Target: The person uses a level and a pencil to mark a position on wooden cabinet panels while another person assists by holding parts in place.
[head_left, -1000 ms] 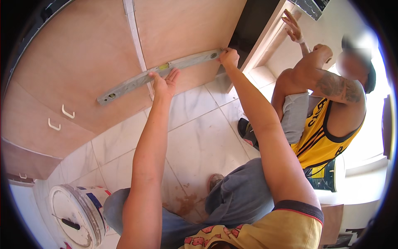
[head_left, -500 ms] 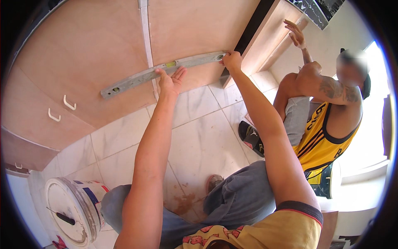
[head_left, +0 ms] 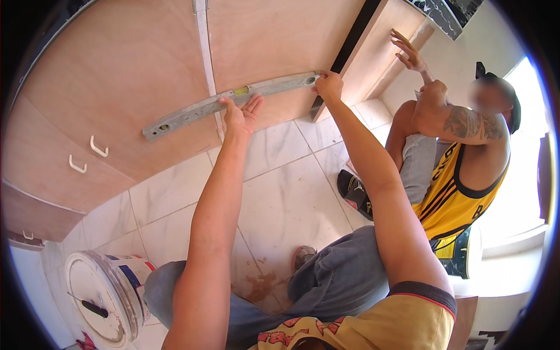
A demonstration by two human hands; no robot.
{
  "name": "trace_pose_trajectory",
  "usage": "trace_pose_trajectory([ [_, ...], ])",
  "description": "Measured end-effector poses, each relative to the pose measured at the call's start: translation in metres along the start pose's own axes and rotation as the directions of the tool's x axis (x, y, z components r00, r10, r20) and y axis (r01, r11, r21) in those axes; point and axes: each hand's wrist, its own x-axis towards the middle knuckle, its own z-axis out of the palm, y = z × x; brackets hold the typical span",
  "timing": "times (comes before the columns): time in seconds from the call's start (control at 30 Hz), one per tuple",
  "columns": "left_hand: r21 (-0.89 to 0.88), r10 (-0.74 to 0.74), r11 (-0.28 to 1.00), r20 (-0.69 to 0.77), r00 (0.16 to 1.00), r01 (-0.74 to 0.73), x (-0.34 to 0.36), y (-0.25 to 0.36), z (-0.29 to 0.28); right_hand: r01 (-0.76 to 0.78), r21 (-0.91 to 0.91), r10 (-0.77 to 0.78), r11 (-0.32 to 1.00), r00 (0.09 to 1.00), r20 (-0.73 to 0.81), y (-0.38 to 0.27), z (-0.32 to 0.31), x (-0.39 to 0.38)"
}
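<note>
A long grey spirit level (head_left: 195, 112) lies against the wooden cabinet front, its left end a little lower than its right. Its yellow-green vial (head_left: 241, 91) shows near the middle. My left hand (head_left: 240, 114) supports the level from below near that vial, thumb against its face and the other fingers stretched out with the palm partly turned up. At the right end, my right hand (head_left: 330, 86) pinches the level between thumb and fingers, close to the round end vial.
Cabinet doors (head_left: 128, 76) with white handles (head_left: 98, 146) fill the left and far side. A lidded bucket (head_left: 96, 300) with a black-handled tool (head_left: 94, 308) on top stands at lower left. A co-worker (head_left: 466, 157) in a yellow top sits at right, one hand raised. White tiles (head_left: 286, 192) cover the floor.
The level and both my hands stay in nearly the same place. The co-worker's raised hand has shifted slightly left, and their head has turned a little.
</note>
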Motion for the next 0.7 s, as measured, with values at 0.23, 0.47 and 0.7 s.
trace_pose_trajectory([
  [0.23, 0.000, 0.009, 1.000, 0.032, 0.999, -0.009, 0.000, 0.006, -0.002, -0.099, 0.031, 0.102, 0.995, 0.991, -0.093, -0.007, 0.003, -0.005],
  [0.47, 0.010, 0.001, 1.000, -0.015, 1.000, -0.001, -0.006, -0.002, 0.004, -0.101, 0.040, 0.103, 0.994, 0.993, -0.057, -0.005, 0.003, 0.002],
  [0.7, 0.025, 0.017, 1.000, 0.020, 1.000, -0.018, -0.002, 0.002, -0.003, -0.141, 0.081, 0.145, 0.987, 0.988, -0.046, -0.004, 0.013, 0.006],
])
